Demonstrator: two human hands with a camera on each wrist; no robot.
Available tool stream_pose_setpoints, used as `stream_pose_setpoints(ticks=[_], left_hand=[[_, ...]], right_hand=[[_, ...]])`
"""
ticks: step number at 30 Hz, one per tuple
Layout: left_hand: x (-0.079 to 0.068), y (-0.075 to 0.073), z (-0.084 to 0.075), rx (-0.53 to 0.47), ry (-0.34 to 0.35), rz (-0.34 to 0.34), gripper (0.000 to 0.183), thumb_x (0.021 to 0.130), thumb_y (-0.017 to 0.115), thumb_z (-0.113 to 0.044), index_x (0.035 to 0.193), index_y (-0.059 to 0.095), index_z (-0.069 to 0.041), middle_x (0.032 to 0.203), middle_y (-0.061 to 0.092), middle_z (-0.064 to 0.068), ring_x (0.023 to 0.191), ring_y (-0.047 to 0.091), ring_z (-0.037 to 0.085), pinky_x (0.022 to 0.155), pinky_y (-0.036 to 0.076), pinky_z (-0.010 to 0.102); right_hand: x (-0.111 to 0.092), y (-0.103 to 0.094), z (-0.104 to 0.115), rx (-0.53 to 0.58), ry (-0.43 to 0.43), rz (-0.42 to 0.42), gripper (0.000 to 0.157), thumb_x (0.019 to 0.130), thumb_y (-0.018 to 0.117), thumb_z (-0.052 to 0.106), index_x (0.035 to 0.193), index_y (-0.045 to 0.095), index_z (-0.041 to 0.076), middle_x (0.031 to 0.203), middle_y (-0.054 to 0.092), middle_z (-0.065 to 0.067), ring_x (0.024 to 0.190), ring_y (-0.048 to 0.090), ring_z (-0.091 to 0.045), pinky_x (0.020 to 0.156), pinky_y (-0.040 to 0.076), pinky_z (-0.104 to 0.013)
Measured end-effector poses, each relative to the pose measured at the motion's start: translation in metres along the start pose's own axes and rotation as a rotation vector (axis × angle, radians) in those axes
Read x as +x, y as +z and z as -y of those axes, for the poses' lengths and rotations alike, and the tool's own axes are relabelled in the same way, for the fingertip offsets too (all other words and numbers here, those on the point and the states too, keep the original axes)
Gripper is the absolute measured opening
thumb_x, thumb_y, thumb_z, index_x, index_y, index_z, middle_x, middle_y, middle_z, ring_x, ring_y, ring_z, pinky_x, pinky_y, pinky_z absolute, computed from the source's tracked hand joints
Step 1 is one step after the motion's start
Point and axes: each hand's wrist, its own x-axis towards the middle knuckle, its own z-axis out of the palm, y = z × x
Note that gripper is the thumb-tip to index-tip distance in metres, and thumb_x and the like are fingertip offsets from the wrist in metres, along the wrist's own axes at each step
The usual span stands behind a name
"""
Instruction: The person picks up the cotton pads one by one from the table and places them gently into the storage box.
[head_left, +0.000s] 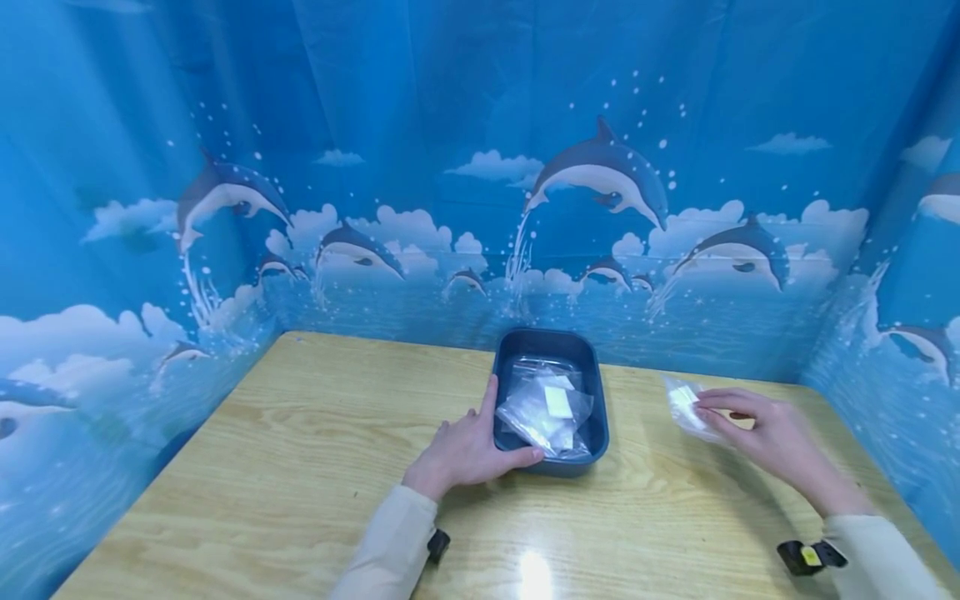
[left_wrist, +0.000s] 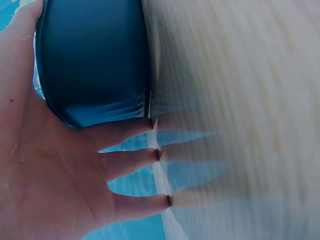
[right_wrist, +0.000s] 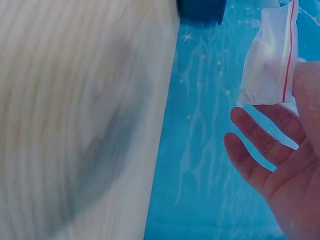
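Note:
A dark blue plastic bin (head_left: 597, 417) stands on the table, holding several clear zip bags (head_left: 531, 407) with white labels or pieces inside. At the bin's near left corner, my left hand (head_left: 467, 448) rests against it, thumb across the near rim and index finger along the left side. Its other fingers (left_wrist: 131, 163) are straight and spread, with their tips at the tabletop in the left wrist view. To the bin's right, my right hand (head_left: 780, 437) pinches a small clear zip bag (right_wrist: 269, 60) between thumb and fingertips. The bag has a red seal line and something white inside.
The light wood table (head_left: 315, 450) ends at a blue dolphin-print curtain (head_left: 420, 150), which hangs behind it and along both sides. Each wrist carries a small black camera strap, as on the right wrist's device (head_left: 801, 558).

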Motion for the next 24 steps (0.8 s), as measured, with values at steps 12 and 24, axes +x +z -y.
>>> stream_pose_setpoints(ticks=[12, 24], left_hand=[[0.000, 0.000, 0.000, -0.006, 0.005, -0.003, 0.130, 0.075, 0.058, -0.090, 0.166, -0.007, -0.023, 0.147, 0.056, 0.027, 0.140, 0.052, 0.040, 0.118, 0.030, 0.070], [-0.001, -0.001, -0.002, -0.008, -0.006, 0.004, 0.131, 0.075, 0.058, -0.090, 0.166, -0.008, -0.023, 0.148, 0.055, 0.027, 0.140, 0.053, 0.040, 0.118, 0.030, 0.070]], right_hand=[[0.018, 0.012, 0.024, -0.002, -0.074, -0.062, 0.028, 0.074, 0.086, 0.000, 0.098, 0.083, 0.014, 0.105, 0.079, -0.008, 0.097, 0.070, -0.001, 0.072, 0.048, -0.007], [0.029, 0.023, 0.041, 0.012, -0.085, -0.057, 0.027, 0.075, 0.085, -0.001, 0.098, 0.082, 0.014, 0.108, 0.079, -0.008, 0.094, 0.074, -0.031, 0.085, 0.045, 0.000]])
